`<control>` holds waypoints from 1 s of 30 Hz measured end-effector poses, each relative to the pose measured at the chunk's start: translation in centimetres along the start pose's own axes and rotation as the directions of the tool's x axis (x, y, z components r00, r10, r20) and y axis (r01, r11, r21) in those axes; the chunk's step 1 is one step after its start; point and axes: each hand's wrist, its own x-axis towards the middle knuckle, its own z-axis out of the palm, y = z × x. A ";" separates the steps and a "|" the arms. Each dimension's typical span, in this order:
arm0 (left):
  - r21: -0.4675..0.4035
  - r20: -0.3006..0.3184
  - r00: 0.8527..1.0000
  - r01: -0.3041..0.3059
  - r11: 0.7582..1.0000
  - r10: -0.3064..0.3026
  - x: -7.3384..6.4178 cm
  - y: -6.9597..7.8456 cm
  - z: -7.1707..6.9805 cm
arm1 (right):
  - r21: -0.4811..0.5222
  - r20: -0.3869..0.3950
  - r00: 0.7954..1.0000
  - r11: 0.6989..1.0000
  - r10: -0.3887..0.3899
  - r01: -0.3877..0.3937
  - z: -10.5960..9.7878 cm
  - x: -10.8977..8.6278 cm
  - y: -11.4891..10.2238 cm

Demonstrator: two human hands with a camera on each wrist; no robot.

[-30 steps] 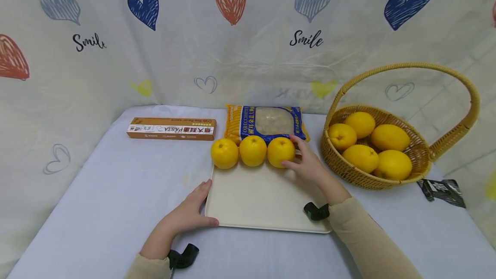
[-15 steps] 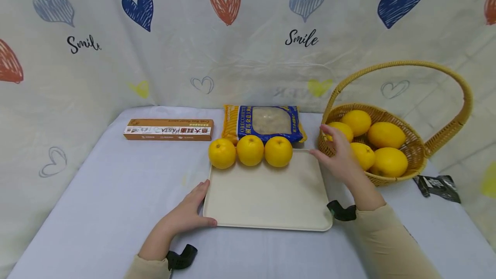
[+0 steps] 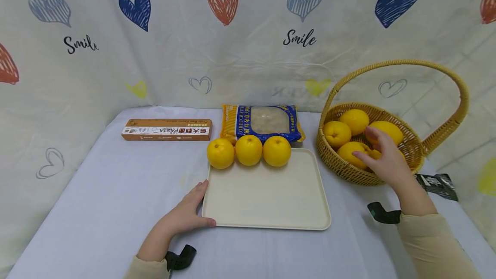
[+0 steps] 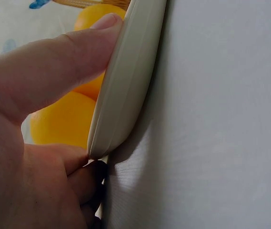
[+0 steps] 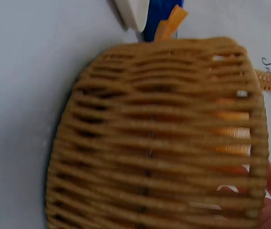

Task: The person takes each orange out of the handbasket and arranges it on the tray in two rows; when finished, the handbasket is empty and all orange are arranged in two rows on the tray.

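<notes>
**Right hand (image 3: pixel 389 162) poised over basket (image 3: pixel 333 161) of yellow fruit (image 3: pixel 337 134) as left hand (image 3: pixel 186 214) grips tray (image 3: pixel 267 197)**

Thumb set well apart from loosely bent fingers, the right hand is released above the basket's near side. It covers much of the nearest piece on the right; whether its fingertips touch any fruit cannot be told, as wickerwork blocks most of the wrist view. The basket stands by the right edge of the cloth-covered bench (image 3: pixel 128 193), toward its far corner, its handle (image 3: pixel 399 62) arched high. The left hand clasps the tray's near-left corner, thumb on the near rim, fingers against the left side. Three round fruits (image 3: pixel 248 150) sit in a row along the tray's far edge, toward its far-left corner. Just behind them, a blue-and-yellow bag (image 3: pixel 267 122) of orecchiette lies at the bench's far edge, with a brown-and-white pasta box (image 3: pixel 166 130) nearer the far-left corner. A black packet (image 3: pixel 438 186) lies at the right edge beside the basket. Beyond the far edge hangs a backdrop (image 3: pixel 255 55) printed with hearts and "Smile."
</notes>
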 end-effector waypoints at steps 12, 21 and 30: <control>0.003 0.000 1.000 0.001 1.000 -0.001 0.1 -0.2 0.2 | -0.100 0.142 0.990 0.994 -0.021 0.036 -0.6 0.3 1.5; 0.004 -0.008 1.000 -0.002 1.000 0.002 0.2 -0.2 0.1 | -0.243 0.240 0.970 0.970 0.034 0.026 -0.7 0.9 1.4; 0.008 -0.007 1.000 -0.001 1.000 0.001 0.1 -0.2 0.2 | -0.330 0.268 0.961 0.944 0.075 0.019 -0.5 1.0 1.2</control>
